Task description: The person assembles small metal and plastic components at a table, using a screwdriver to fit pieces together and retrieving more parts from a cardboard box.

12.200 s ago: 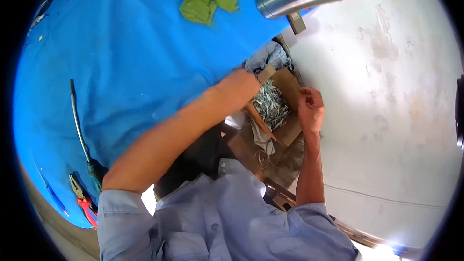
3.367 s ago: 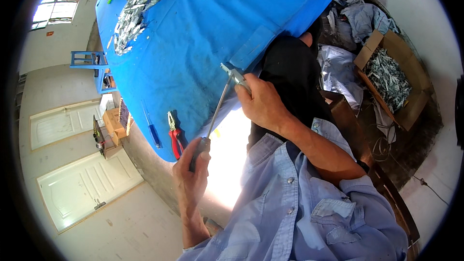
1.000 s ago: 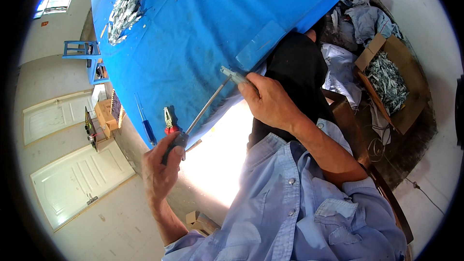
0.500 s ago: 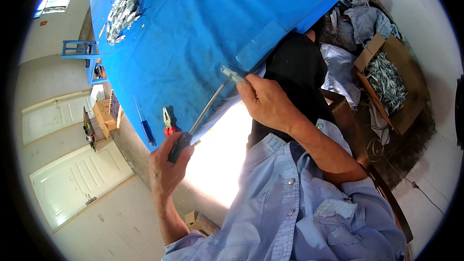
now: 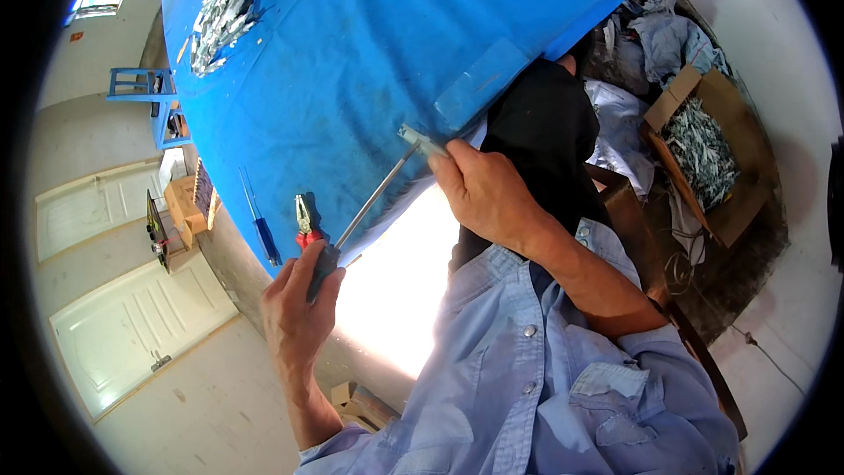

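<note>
the screwdriver slants from the left hand, clamped on its handle low-left, up-right to the small grey part pinched in the right hand at the blue bench edge.

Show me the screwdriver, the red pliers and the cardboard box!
screwdriver (image 5: 369,202), head view, on the middle of its metal shaft.
red pliers (image 5: 305,220), head view, on the jaws just above the red handles.
cardboard box (image 5: 747,202), head view, on its right wall.
</note>
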Tool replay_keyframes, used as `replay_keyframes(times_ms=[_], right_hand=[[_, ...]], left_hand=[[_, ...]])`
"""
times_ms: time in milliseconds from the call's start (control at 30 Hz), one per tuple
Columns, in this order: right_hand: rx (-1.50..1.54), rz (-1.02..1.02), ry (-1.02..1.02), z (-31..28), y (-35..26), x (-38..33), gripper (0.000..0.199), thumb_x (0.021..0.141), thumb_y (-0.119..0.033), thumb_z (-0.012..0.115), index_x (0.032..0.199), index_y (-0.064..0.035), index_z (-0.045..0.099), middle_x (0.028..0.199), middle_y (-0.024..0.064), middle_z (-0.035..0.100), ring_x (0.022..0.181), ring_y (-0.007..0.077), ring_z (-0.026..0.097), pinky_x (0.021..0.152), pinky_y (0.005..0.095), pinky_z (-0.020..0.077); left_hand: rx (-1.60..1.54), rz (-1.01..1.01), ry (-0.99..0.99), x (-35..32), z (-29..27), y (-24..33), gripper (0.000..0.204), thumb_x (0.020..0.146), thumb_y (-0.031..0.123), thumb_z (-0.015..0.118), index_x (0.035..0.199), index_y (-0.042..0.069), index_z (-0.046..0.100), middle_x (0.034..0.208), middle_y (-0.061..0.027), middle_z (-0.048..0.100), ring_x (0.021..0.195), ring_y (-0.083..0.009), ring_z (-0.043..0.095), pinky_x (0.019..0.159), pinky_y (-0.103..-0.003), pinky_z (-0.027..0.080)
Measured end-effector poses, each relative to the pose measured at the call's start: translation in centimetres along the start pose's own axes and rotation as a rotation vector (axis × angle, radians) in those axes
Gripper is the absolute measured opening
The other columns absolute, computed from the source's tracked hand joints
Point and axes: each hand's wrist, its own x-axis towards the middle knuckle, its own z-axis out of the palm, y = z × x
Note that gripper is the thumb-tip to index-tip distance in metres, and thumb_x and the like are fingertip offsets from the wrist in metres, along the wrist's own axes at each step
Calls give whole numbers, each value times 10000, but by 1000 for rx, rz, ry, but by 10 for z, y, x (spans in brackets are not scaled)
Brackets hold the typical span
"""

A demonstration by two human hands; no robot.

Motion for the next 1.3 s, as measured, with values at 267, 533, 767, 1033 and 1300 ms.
replay_keyframes(times_ms=[267, 533, 767, 1033, 1300], right_hand=[[-62, 1, 21, 8, 2, -3, 348, 1065, -303, 554, 896, 0, 539, 660, 244, 632, 605, 450, 638, 570, 542, 495], [-164, -13, 34, 11, 0, -5, 319, 1062, -293, 552, 930, -4, 520, 670, 236, 647, 620, 447, 656, 588, 556, 513], [-91, -1, -18, 3, -1, -1, 339, 1066, -287, 552, 901, 8, 535, 669, 252, 639, 628, 457, 650, 586, 550, 499], [-6, 5, -129, -8, -1, 7, 368, 1068, -267, 553, 865, 39, 551, 675, 276, 624, 632, 472, 636, 598, 542, 489], [-3, 27, -191, -15, -3, 13, 376, 1064, -255, 565, 842, 48, 571, 693, 279, 626, 641, 457, 639, 601, 522, 476]], left_hand=[[165, 9, 1, -10, -5, 22, 399, 843, 120, 828, 1212, 64, 686, 920, -126, 736, 730, -290, 740, 622, -376, 575], [48, -66, -56, -17, 1, 24, 344, 894, 148, 780, 1208, 50, 679, 961, -177, 757, 779, -338, 763, 672, -393, 598], [-15, -63, -39, -17, 17, 8, 315, 903, 148, 762, 1196, 59, 687, 976, -180, 756, 814, -353, 760, 703, -397, 599], [-68, -38, -29, -13, 26, -4, 279, 917, 153, 755, 1172, 57, 699, 933, -169, 752, 775, -331, 753, 671, -383, 587], [-243, -67, -139, -2, 24, -30, 345, 990, 329, 721, 1111, 6, 715, 742, -133, 704, 632, -193, 694, 582, -314, 532]])
